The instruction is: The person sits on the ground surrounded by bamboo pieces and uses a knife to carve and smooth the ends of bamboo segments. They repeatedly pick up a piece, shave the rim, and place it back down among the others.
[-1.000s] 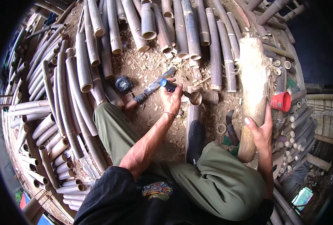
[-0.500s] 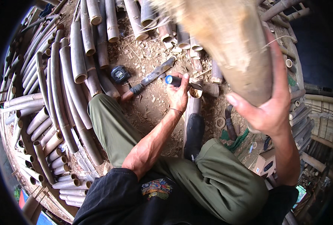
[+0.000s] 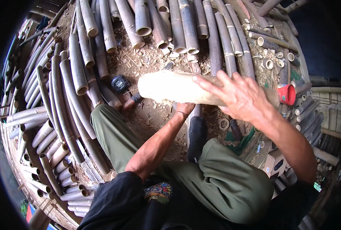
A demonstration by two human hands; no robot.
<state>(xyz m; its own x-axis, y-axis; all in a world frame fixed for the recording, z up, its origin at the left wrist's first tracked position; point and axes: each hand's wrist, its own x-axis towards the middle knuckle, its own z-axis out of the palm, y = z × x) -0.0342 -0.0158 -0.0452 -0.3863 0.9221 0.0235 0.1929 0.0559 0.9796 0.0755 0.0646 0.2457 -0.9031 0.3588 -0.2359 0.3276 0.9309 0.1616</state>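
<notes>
A thick pale wooden mallet [image 3: 178,88] lies crosswise in the air in front of me, its fat bright end to the left. My right hand [image 3: 241,97] grips its narrower part, fingers over the top and thumb beneath. Below the mallet my left hand [image 3: 186,108] shows only at its wrist edge; the fingers, and the dark tool with a blue end seen in them earlier, are hidden. Just right of it, part of a bamboo piece [image 3: 197,111] shows under the mallet, above a dark rounded thing [image 3: 197,134] between my legs.
Bamboo tubes [image 3: 187,30] lie along the far side, with more stacked bamboo [image 3: 63,103] at the left. A black tape measure [image 3: 120,83] and a knife handle [image 3: 132,101] rest on the chip-strewn ground. At the right are a red cup-like thing [image 3: 286,94] and a cardboard box [image 3: 275,163].
The mallet has come down from close above and swung level, its fat end now over my left hand. My right hand has moved left and down with it. The view has shifted slightly.
</notes>
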